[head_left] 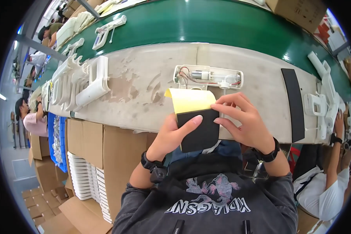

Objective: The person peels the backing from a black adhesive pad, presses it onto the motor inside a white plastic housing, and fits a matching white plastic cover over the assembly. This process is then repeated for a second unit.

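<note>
My left hand (173, 132) is closed on a black foam pad (199, 134), thumb lying across its face. A yellow backing sheet (189, 100) stands up from the pad's far part, its top edge curling. At the right end of that sheet, my right hand (243, 119) has its index fingertip on the yellow edge and its thumb by the pad's side. Just beyond both hands, an opened white plastic housing (176, 80) lies on the table, with a motor (201, 75), red and dark wires and a clear cylinder inside.
A long black foam strip (292, 103) lies at right, near white gun-shaped shells (318, 103). More white shells (91, 84) stand at left. Behind runs a green conveyor belt (191, 23). Cardboard boxes (121, 156) and a blue crate (57, 142) sit below left; a co-worker's arm (337, 144) reaches in at right.
</note>
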The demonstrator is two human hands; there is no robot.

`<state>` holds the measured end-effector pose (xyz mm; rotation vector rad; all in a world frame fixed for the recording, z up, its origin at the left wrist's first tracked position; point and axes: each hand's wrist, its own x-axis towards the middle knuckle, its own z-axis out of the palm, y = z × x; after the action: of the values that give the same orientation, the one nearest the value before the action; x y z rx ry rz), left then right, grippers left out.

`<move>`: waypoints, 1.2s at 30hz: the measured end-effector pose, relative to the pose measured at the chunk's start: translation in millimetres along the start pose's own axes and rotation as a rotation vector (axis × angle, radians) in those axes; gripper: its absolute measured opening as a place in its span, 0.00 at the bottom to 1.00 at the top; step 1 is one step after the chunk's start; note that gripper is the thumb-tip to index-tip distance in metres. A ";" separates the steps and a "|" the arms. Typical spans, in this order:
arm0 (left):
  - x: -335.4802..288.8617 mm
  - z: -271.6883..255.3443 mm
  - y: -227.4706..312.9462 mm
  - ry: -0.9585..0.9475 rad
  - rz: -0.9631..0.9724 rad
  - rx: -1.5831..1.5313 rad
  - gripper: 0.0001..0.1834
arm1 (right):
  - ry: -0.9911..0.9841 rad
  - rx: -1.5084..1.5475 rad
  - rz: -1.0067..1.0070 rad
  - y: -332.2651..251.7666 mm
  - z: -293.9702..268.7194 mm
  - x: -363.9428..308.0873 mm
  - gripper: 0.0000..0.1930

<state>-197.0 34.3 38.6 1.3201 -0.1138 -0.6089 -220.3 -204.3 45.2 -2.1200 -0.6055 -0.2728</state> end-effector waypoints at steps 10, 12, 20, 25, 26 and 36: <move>-17.6 -9.0 -1.3 -0.113 -0.066 0.113 0.17 | -0.370 0.353 0.133 -2.5 -6.4 1.4 0.11; -21.7 -12.5 0.1 -0.172 -0.035 0.138 0.14 | -0.390 0.483 0.153 2.7 -4.0 0.5 0.11; -30.5 -19.4 -15.1 -0.109 0.094 -0.012 0.16 | -0.445 1.009 0.443 6.4 15.4 4.4 0.15; -39.2 -32.5 -30.0 -0.025 0.152 -0.100 0.18 | -0.404 1.222 0.544 33.5 12.2 27.8 0.12; -42.1 -36.5 -30.9 -0.017 0.119 -0.146 0.18 | -0.408 1.216 0.544 39.6 7.6 38.7 0.12; -52.2 -52.3 -53.1 0.052 0.083 -0.515 0.18 | -0.031 -0.346 -0.082 84.4 27.5 88.8 0.11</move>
<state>-237.9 98.5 -11.2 0.8271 0.0306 -0.4902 -101.5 -194.6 5.6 -2.4372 -0.7054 -0.4158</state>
